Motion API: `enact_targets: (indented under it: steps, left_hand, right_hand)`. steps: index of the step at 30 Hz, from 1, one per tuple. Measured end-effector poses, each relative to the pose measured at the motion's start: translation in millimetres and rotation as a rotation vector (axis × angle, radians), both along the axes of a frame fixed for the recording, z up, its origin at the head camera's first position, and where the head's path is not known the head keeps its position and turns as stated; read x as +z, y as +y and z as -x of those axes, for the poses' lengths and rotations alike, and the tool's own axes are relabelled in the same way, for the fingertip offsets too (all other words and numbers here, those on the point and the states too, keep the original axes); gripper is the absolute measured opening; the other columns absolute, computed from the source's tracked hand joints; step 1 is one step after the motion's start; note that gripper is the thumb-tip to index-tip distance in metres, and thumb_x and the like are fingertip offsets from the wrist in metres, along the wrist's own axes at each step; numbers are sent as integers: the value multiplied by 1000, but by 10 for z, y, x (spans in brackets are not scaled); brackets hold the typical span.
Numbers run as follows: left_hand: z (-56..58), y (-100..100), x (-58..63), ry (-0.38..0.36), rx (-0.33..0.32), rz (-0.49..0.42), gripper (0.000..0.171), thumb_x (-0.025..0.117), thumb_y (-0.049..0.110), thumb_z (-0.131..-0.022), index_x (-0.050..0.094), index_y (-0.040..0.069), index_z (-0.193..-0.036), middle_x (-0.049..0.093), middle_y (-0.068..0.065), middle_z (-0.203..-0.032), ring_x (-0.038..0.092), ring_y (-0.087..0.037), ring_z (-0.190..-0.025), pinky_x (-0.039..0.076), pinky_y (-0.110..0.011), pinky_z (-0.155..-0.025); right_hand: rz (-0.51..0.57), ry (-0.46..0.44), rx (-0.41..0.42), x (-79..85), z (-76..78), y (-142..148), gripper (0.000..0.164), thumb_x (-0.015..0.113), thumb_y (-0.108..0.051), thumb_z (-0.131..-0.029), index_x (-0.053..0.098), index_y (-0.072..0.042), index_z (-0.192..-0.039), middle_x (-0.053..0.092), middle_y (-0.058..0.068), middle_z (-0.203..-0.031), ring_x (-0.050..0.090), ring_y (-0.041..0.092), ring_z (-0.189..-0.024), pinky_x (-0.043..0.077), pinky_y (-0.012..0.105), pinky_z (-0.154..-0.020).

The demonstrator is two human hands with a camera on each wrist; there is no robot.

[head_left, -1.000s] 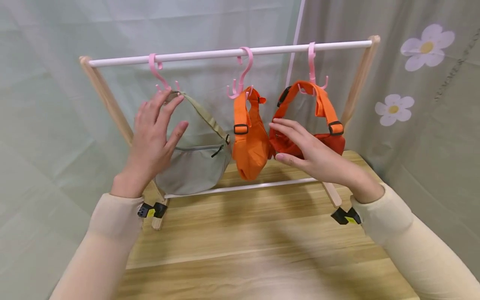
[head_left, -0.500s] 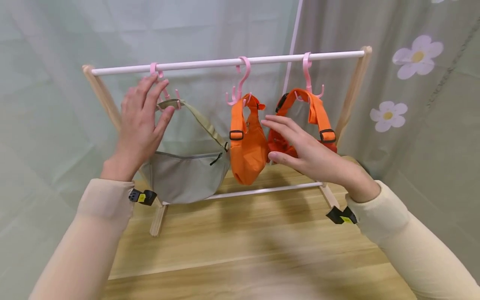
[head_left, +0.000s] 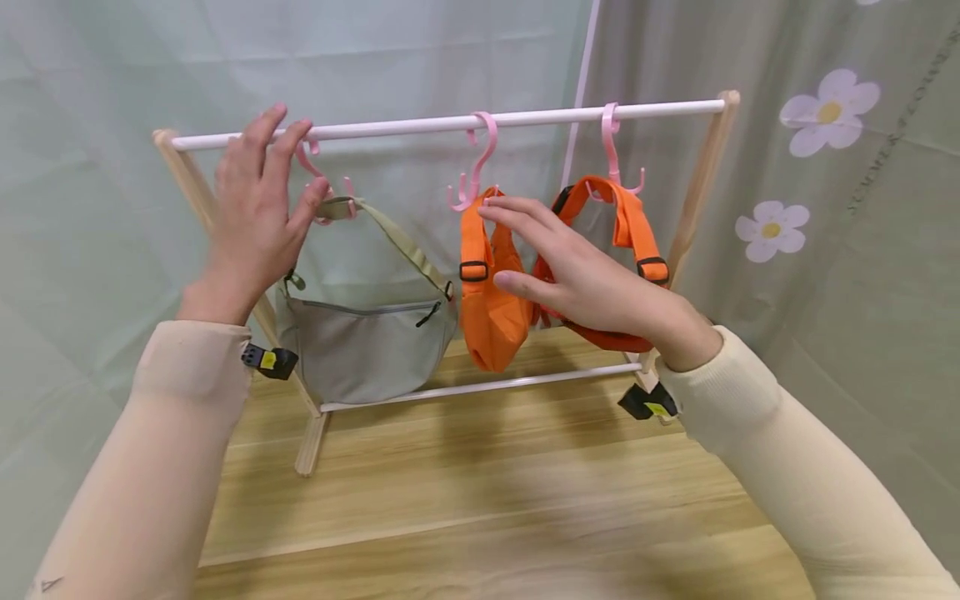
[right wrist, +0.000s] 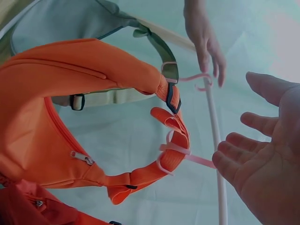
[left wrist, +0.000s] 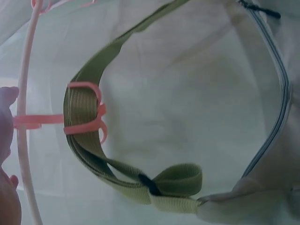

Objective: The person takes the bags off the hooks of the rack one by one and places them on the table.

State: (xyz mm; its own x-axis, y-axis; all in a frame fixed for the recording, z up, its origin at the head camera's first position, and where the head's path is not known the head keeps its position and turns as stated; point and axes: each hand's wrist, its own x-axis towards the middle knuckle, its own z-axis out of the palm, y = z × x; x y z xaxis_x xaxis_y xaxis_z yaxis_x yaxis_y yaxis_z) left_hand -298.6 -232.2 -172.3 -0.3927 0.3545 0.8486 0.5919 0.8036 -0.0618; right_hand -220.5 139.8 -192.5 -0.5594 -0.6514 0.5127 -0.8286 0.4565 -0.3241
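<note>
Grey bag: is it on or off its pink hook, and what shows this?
On: in the left wrist view, the green strap of the grey bag loops over the pink hook.

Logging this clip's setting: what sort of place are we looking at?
Probably an improvised indoor display or filming corner: a hanging rack holds three shoulder bags on pink hooks, standing on a wood-grain tabletop, and a flower-print curtain closes off one side.
</note>
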Motion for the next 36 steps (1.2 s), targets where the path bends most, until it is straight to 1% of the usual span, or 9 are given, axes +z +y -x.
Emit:
enact_targets:
  steps: [3,5,9,12,15,19,26,32,36]
  left_hand:
    - [23,-39,51,-31,33,45,58,55,32,-108,37,10,-159,28,-13,-167,27,-36,-152,11,-54,-126]
    - [47,-57,81,-36,37,67,59,51,37,-109,36,12,-160,28,-13,-167,25,-34,-154,7,-54,-127]
    - [104,-79,161,-24,25,92,63,44,50,-109,37,12,-159,30,-14,-166,24,-36,-154,6,-55,-126]
    - [129,-85,218,-34,30,106,66,42,53,-108,35,12,-160,29,-14,-167,24,-37,-155,6,-55,-126]
    - [141,-91,242,-58,35,110,67,45,52,-108,34,13,-161,29,-14,-167,24,-35,-155,6,-55,-126]
    - [157,-112,228,-88,39,109,68,51,49,-107,32,13,-162,32,-14,-166,26,-33,-154,7,-55,-126]
    - [141,-145,191,-180,67,70,67,60,35,-106,30,15,-163,51,-19,-149,32,-32,-152,4,-53,-126]
    - [131,-104,186,-176,77,22,56,61,26,-107,41,14,-158,53,-13,-152,37,-33,-149,3,-49,-127]
    - [155,-21,191,-180,70,-36,52,58,25,-107,45,14,-157,57,-14,-148,41,-33,-146,1,-44,-127]
  right_hand:
    - [7,4,6,50,24,-51,69,65,-30,-105,32,-21,-164,28,0,-167,22,10,-155,28,36,-124]
    - [12,6,12,81,32,-75,68,65,-30,-105,33,-20,-164,29,-1,-166,25,9,-153,28,35,-123]
    - [25,20,33,155,53,-119,67,65,-29,-105,34,-17,-163,32,-1,-164,30,8,-150,29,32,-122]
    - [31,13,42,206,79,-155,66,65,-29,-105,35,-15,-163,32,-1,-163,30,7,-149,28,30,-122]
    - [38,-10,51,243,115,-192,66,64,-29,-105,35,-14,-163,33,-1,-163,29,6,-149,27,29,-122]
    - [35,-43,49,276,164,-263,68,65,-32,-105,34,-15,-163,31,-1,-164,29,6,-149,27,29,-122]
    - [15,-87,55,323,253,-496,68,62,-34,-106,32,-15,-164,29,1,-166,28,11,-150,25,31,-122]
    - [-4,-122,40,340,304,-655,69,61,-38,-106,30,-18,-164,27,1,-167,28,12,-151,23,35,-123]
    - [-14,-124,27,362,314,-721,70,60,-40,-106,29,-18,-165,27,3,-166,30,11,-150,25,30,-122]
